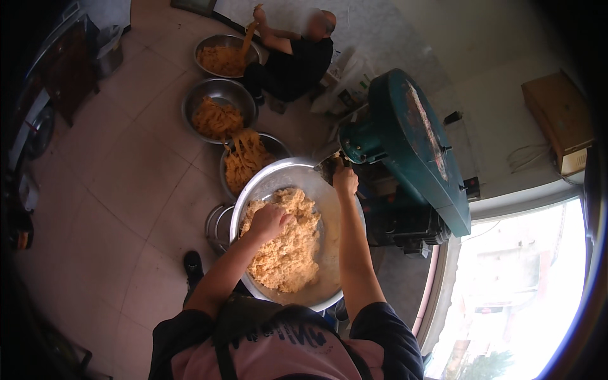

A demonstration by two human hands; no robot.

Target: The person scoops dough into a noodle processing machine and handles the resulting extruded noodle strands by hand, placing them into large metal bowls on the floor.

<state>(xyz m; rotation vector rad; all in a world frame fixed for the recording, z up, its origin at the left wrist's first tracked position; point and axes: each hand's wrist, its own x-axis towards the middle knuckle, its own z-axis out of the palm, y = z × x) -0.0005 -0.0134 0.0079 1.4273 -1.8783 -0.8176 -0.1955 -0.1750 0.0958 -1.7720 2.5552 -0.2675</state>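
- Crumbly orange dough point(288, 259): in the large metal basin point(332, 272), heaped toward its left side
- Left hand point(270, 221): on the dough, fingers curled; cannot tell whether dough is pinched
- Right hand point(345, 182): at the basin's far right rim, near the green machine point(405, 139), fingers bent; cannot tell what is gripped
- Metal bowls point(231, 90): beyond the basin, holding orange strips
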